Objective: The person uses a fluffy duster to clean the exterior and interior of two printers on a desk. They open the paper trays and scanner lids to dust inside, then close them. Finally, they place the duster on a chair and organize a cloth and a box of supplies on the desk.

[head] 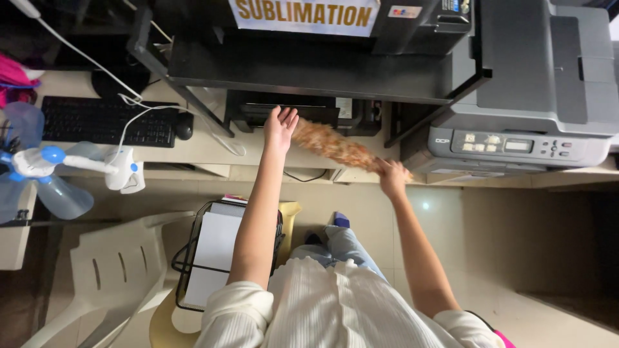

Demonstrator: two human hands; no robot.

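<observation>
The right hand [391,176] is clenched round the handle end of a brown feather duster [332,145], which slants up and leftward across the front edge of the bench [193,149]. Its feathered end meets the left hand [280,127], which is open, fingers spread, and touching the feathers just in front of a small black printer [293,111] tucked under a dark shelf [309,71]. The duster looks blurred.

To the right a grey printer [529,103] stands close beside the right hand, its control panel overhanging the bench edge. Left along the bench lie a black keyboard [106,120] and a small blue and white fan [45,171], well apart from the hands.

Below the left arm a wire tray of papers [216,258] sits on a yellow stool, next to a white plastic chair [109,270]. Open floor [516,238] lies to the right of the right arm.
</observation>
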